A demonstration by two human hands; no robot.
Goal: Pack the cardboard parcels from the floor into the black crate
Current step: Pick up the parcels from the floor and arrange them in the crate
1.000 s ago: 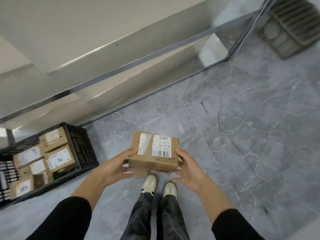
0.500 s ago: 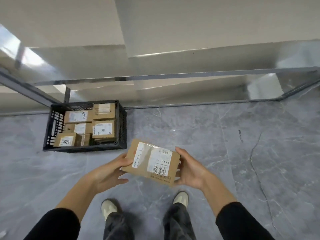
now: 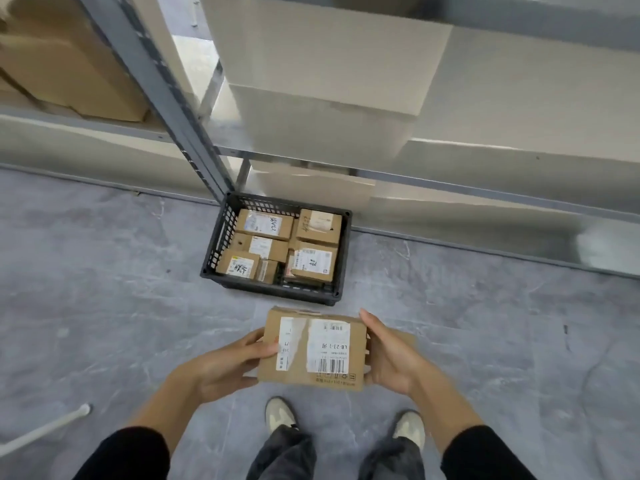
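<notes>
The parcel (image 3: 313, 344) is held in the air between both hands, above the floor (image 3: 104, 289) and just short of the crate's near rim; its top carries a white label with a barcode and a strip of clear tape. The left hand (image 3: 225, 365) grips the left end, thumb on the top face, fingers curled beneath; the right hand (image 3: 388, 355) clasps the right end, its fingers wrapped round the far side.

The crate (image 3: 221, 237) stands on the floor against the foot of the rack (image 3: 156, 81); it is black with slotted walls. Inside lie five labelled boxes (image 3: 265, 225) packed close, three down the left and two on the right; a narrower item is wedged between them at the front, and what it is cannot be made out; the writing on the labels is too small to read.

Large pale cartons (image 3: 329, 53) fill the rack's shelves, blurred and cut off at the top edge. Two pale shoes (image 3: 280, 415) show below the parcel; a white rod (image 3: 45, 427) lies at the lower left, cut off by the frame.
</notes>
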